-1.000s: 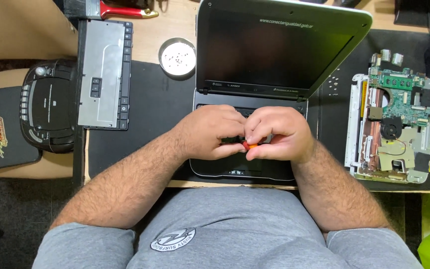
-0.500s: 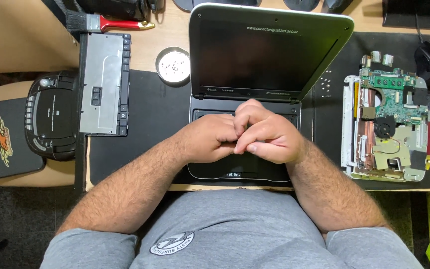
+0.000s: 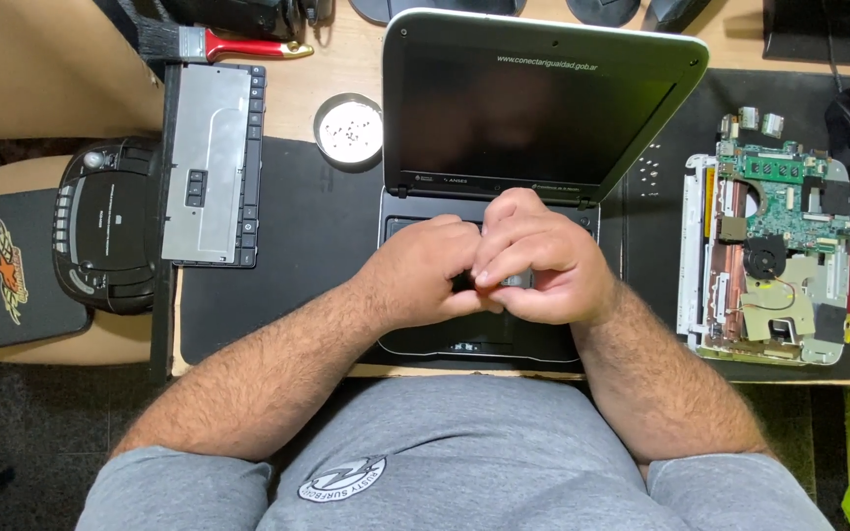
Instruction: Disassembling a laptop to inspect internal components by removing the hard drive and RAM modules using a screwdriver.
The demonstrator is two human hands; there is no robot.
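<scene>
Both hands, left hand [image 3: 423, 275] and right hand [image 3: 541, 264], curl together over the laptop [image 3: 543, 108] base, grip contents hidden; screw dish [image 3: 348, 129] and dismantled board [image 3: 779, 256] flank them

The laptop [image 3: 543, 128] has a matt black plastic shell with a glossy dark screen; beside it a smooth black mat [image 3: 287, 256] covers the pale wood desk [image 3: 336, 69]. The round tin [image 3: 349, 130] and removed keyboard's back [image 3: 211, 162] look like dull grey metal
</scene>
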